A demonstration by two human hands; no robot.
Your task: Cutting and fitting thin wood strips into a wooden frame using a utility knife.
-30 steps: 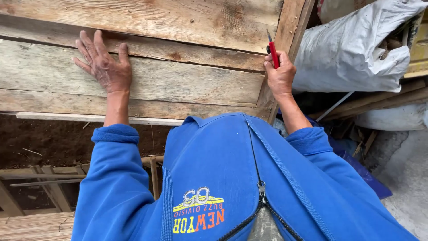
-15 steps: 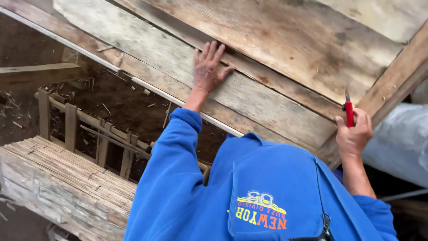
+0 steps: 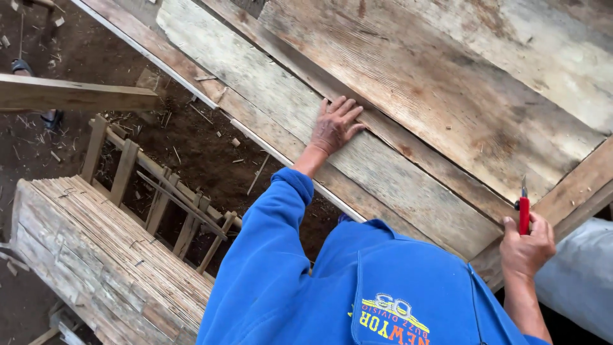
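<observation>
My left hand (image 3: 333,126) lies flat, fingers slightly spread, on a weathered grey wooden plank (image 3: 408,185) that runs diagonally across the view. My right hand (image 3: 527,246) is closed around a slim red-handled tool (image 3: 524,214), its dark tip pointing up. That tip sits at the joint between the wide upper board (image 3: 434,89) and a brown cross beam (image 3: 578,182). The sleeves and chest of my blue sweatshirt (image 3: 357,294) fill the lower middle of the view.
A thin pale strip (image 3: 191,89) runs along the lower plank's edge. Below lies dirt ground (image 3: 191,144) with wood scraps. A slatted bamboo platform (image 3: 102,262) stands at lower left, a loose wooden beam (image 3: 70,96) at left, and a grey-white sack (image 3: 584,275) at far right.
The view has swung left and tilted, so the planks now run diagonally and the ground and bamboo platform show. Both hands keep their places on the plank and the tool.
</observation>
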